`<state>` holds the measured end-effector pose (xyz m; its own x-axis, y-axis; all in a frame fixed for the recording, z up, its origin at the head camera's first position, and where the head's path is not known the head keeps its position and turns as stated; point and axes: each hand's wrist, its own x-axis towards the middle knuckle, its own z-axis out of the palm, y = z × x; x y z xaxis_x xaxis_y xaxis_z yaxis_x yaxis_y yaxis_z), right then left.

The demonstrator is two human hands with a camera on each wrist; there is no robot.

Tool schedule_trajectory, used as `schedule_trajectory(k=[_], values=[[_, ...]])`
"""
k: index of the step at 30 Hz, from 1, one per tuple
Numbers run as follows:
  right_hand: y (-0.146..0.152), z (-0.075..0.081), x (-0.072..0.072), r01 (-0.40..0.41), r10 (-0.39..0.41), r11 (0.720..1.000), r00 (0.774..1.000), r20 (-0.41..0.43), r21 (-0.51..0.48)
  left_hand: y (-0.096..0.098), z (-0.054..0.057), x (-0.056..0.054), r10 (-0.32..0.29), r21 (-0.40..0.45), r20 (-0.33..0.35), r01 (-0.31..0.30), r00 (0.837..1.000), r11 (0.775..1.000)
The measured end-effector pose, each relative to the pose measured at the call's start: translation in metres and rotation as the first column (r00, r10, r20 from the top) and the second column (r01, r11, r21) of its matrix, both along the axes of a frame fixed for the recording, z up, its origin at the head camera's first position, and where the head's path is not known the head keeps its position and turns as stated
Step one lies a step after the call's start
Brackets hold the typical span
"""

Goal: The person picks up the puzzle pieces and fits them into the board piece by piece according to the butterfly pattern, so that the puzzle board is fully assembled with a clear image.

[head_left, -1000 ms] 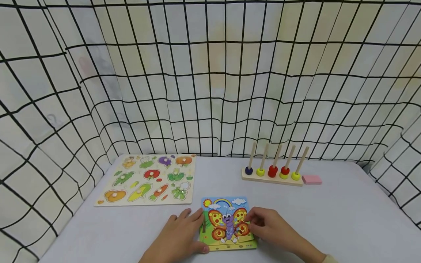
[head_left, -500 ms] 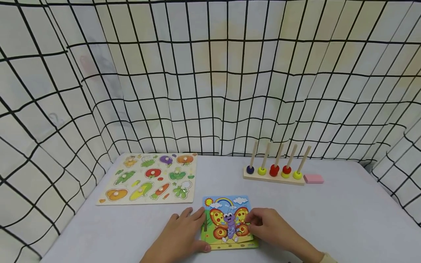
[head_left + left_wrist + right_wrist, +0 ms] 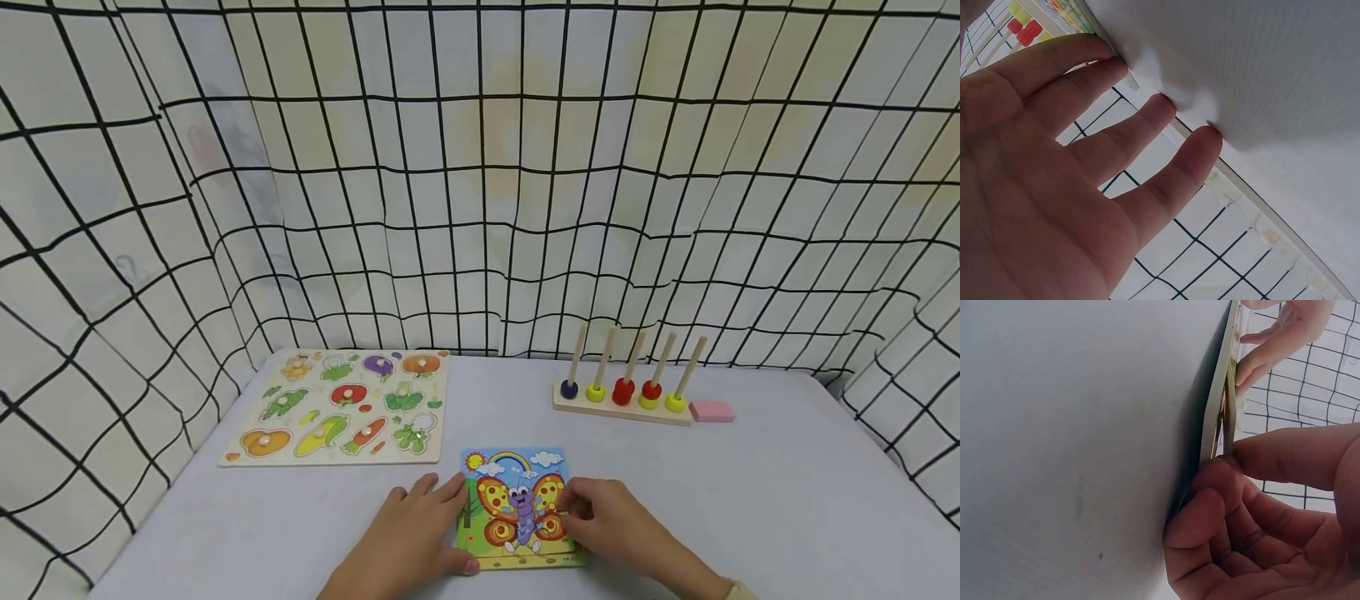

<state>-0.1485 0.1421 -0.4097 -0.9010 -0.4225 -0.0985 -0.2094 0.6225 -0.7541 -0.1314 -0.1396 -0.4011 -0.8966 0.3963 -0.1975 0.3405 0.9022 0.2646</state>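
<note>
In the head view a butterfly jigsaw puzzle (image 3: 523, 521) lies flat on the white table, a bare strip of its backing board showing along the near edge. My left hand (image 3: 412, 533) is spread at its left side, thumb at the near left corner and index fingertip at the left edge. In the left wrist view its fingers (image 3: 1141, 140) are nearly straight, tips on the tabletop. At the puzzle's right edge my right hand (image 3: 618, 525) pinches a thin puzzle piece (image 3: 1230, 415) between thumb and curled fingers. That piece is slightly lifted from the board (image 3: 1213, 419) beneath.
A vegetable knob puzzle board (image 3: 337, 408) lies at the back left. Toward the back right stands a wooden peg stand (image 3: 621, 407) with coloured beads, a pink block (image 3: 712, 411) beside it. Black-and-white grid cloth (image 3: 495, 192) surrounds the table's back and sides.
The near edge of the puzzle picture, slanted up at the right before, now runs straighter along the backing board. My right hand has shifted very slightly; the left stays put.
</note>
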Motion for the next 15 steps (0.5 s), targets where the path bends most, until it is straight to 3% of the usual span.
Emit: schedule_trajectory(k=[15], values=[[-0.0037,-0.0022,-0.0010,-0.022,0.023,0.999,1.000,-0.017,0.032,-0.0013,-0.0005,0.0004,-0.005,-0.012,-0.016,0.005,1.000,1.000]])
